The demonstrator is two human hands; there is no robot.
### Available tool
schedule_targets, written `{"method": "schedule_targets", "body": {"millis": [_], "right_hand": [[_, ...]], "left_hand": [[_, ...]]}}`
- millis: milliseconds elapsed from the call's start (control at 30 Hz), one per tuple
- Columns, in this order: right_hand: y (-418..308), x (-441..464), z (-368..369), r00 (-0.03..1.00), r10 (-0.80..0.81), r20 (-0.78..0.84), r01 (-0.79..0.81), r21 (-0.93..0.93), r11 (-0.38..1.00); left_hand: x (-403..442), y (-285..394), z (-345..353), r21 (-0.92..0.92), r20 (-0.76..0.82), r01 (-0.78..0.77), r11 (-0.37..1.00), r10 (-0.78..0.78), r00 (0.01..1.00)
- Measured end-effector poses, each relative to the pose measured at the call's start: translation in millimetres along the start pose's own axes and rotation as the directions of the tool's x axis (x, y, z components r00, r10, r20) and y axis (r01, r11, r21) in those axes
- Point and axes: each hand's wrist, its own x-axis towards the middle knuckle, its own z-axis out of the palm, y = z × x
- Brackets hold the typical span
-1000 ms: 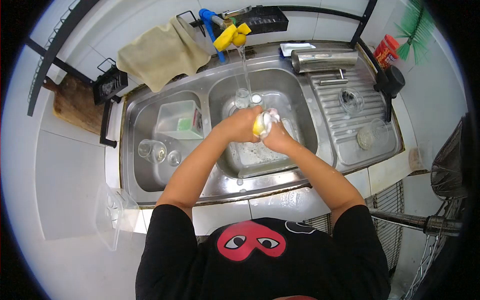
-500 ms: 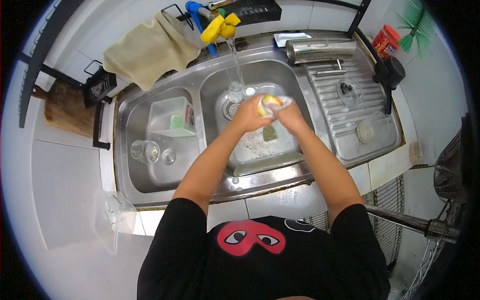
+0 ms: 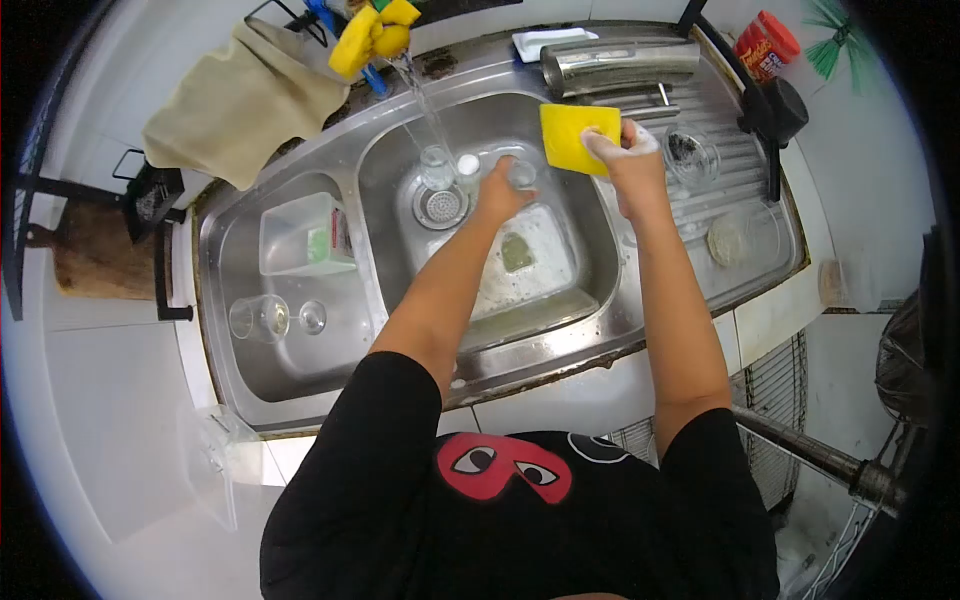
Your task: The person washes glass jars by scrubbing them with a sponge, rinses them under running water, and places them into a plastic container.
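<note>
My right hand holds up a flat yellow sponge over the right rim of the middle sink basin, with white suds on the fingers. Down in that basin, my left hand has its fingers around a small clear glass jar. Left of this hand are a small white-capped container and another clear glass jar, close to the running water. A rectangular tray of sudsy water lies nearer to me, with a greenish pad in it.
The left basin holds a clear plastic box and clear glassware. On the right drainboard are a steel cylinder and clear dishes. The tap has yellow wrapping; a beige cloth hangs beside it.
My hands were together over the basin around the sponge and have parted. The right rose to the right with the sponge; the left lowered with the glass jar. The view shifted slightly.
</note>
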Motion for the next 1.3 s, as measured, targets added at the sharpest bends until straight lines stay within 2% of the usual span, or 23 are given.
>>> {"method": "schedule_targets", "body": {"millis": [33, 100, 133, 200, 300, 333, 400, 500, 567, 633, 733, 767, 833, 933, 1033, 1067, 1167, 1267, 1300], "right_hand": [[2.7, -1.5, -0.7, 0.999, 0.049, -0.005, -0.049, 0.093, 0.994], [4.9, -2.9, -4.4, 0.992, 0.118, -0.039, -0.113, 0.114, 0.987], [5.5, -3.7, -7.3, 0.987, 0.153, -0.054, -0.145, 0.126, 0.981], [7.7, -5.6, -13.7, 0.984, 0.168, -0.052, -0.161, 0.116, 0.98], [8.1, -8.0, -19.5, 0.981, 0.189, -0.052, -0.183, 0.098, 0.978], [7.8, -9.0, -19.3, 0.98, 0.193, -0.05, -0.187, 0.098, 0.977], [5.1, -9.6, -17.1, 0.98, 0.194, -0.036, -0.19, 0.099, 0.977], [1.7, -14.6, -7.3, 0.983, 0.182, -0.029, -0.177, 0.116, 0.977], [-1.0, -21.0, 1.5, 0.987, 0.147, -0.071, -0.135, 0.152, 0.979], [-2.0, -23.8, -0.1, 0.995, 0.087, 0.057, -0.095, 0.162, 0.982], [4.2, -21.3, -6.2, 0.983, 0.027, 0.182, -0.046, 0.102, 0.994], [3.4, -20.1, -6.7, 0.976, 0.012, 0.215, -0.027, 0.069, 0.997], [0.1, -23.2, -6.3, 0.972, 0.073, 0.223, -0.091, 0.073, 0.993], [-4.0, -27.8, -12.3, 0.967, 0.11, 0.231, -0.127, 0.061, 0.99], [-5.7, -32.9, -20.0, 0.967, 0.125, 0.221, -0.141, 0.059, 0.988], [-5.3, -34.5, -22.1, 0.968, 0.132, 0.214, -0.149, 0.062, 0.987], [4.3, -32.9, -23.2, 0.965, 0.163, 0.205, -0.163, -0.014, 0.986], [7.2, -37.8, -10.4, 0.947, 0.247, 0.205, -0.263, 0.054, 0.963], [11.4, -36.5, -9.7, 0.941, 0.239, 0.239, -0.255, 0.039, 0.966]], "left_hand": [[-2.1, -1.2, 2.1, 0.01, 0.041, 0.07, 0.998, -0.07, 0.997], [-5.4, 4.6, -3.7, 0.045, 0.114, 0.205, 0.978, -0.209, 0.971], [-10.8, 6.5, -7.2, 0.105, 0.034, 0.038, 0.994, -0.042, 0.999], [-33.2, 5.1, -13.7, 0.256, -0.083, -0.274, 0.927, 0.304, 0.949], [-79.9, -12.8, -41.3, 0.181, 0.274, -0.493, 0.851, 0.438, 0.856], [-97.6, -13.9, -47.2, 0.279, 0.373, -0.409, 0.869, 0.294, 0.88], [-122.5, -7.1, -58.6, 0.487, 0.501, -0.259, 0.834, -0.024, 0.865], [-128.4, -18.3, -44.7, 0.566, 0.41, -0.302, 0.767, 0.055, 0.91], [-123.0, -10.9, -33.6, 0.548, 0.463, -0.461, 0.698, 0.205, 0.862], [-118.5, 10.4, -22.7, 0.515, 0.524, -0.609, 0.604, 0.341, 0.781], [-104.0, 42.7, -4.2, 0.563, 0.738, -0.681, 0.468, 0.087, 0.669], [-102.4, 48.4, 4.8, 0.621, 0.709, -0.635, 0.46, 0.017, 0.705], [-99.3, 57.1, 17.0, 0.728, 0.632, -0.534, 0.429, -0.118, 0.766], [-83.8, 39.1, -1.5, 0.498, 0.743, -0.516, 0.696, -0.037, 0.668], [-101.0, 25.0, -28.0, 0.511, 0.633, -0.393, 0.764, -0.025, 0.774], [-103.1, 22.9, -34.1, 0.571, 0.674, -0.405, 0.714, -0.127, 0.727], [-104.2, -0.2, -47.5, 0.507, 0.774, -0.529, 0.681, -0.089, 0.627], [-103.6, -1.0, -51.5, 0.524, 0.711, -0.407, 0.748, -0.121, 0.693], [-103.2, 1.5, -56.2, 0.466, 0.674, -0.395, 0.792, -0.028, 0.738]]}}
